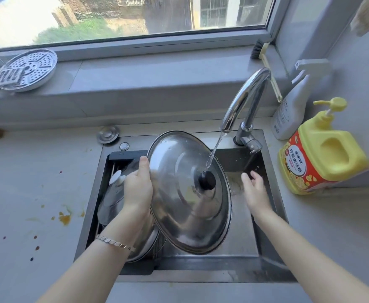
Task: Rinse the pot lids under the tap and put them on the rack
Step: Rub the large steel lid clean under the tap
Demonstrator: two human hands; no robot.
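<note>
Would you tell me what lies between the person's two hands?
In the head view, the large steel lid, held by the left hand, fills it; the right hand is open.

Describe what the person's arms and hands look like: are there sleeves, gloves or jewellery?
The left arm and right arm are bare, with no sleeves in view. Neither the left hand nor the right hand wears a glove. A silvery flat-link bracelet circles the left wrist. The right wrist wears nothing. No rings show.

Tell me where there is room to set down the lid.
Free: the stained counter left of the sink; the sink floor by the right hand. Crowded: the rack, holding other lids; the right counter, with two bottles.
</note>
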